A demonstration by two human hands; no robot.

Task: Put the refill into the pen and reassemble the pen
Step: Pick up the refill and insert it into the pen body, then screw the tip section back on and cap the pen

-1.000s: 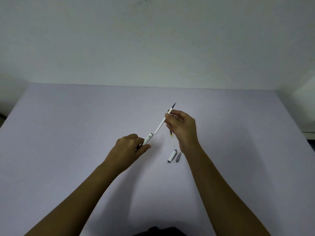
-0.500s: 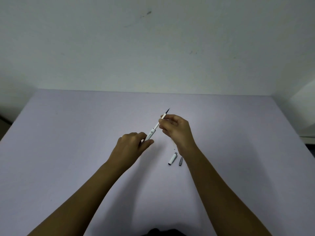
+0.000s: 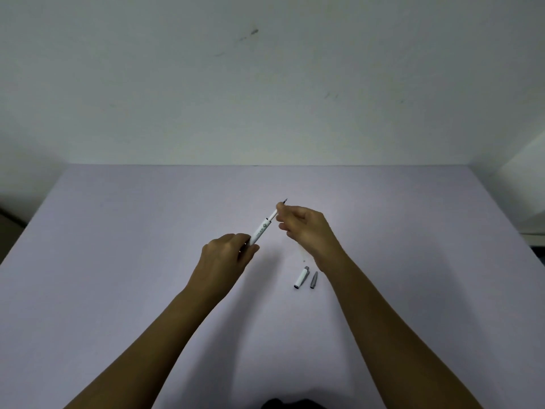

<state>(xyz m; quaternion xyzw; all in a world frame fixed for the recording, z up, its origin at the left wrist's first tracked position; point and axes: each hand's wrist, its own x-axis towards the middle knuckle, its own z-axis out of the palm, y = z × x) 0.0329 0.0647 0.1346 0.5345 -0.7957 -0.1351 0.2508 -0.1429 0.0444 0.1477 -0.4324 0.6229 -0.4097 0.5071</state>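
Observation:
My left hand (image 3: 228, 256) grips the lower end of the white pen barrel (image 3: 261, 230), which points up and to the right above the table. A thin white refill (image 3: 275, 212) with a dark tip sticks a short way out of the barrel's upper end. My right hand (image 3: 305, 228) pinches that refill near its tip. On the table below my right wrist lie a white pen cap (image 3: 301, 278) and a small grey tip piece (image 3: 314, 280), side by side and apart from both hands.
The pale lilac table (image 3: 118, 261) fills the lower view, its far edge meeting a white wall (image 3: 265, 84). A white ledge or shelf (image 3: 528, 184) stands off the table's right far corner.
The refill has slid much deeper into the barrel; only a short length now shows. My right hand has come closer to my left hand.

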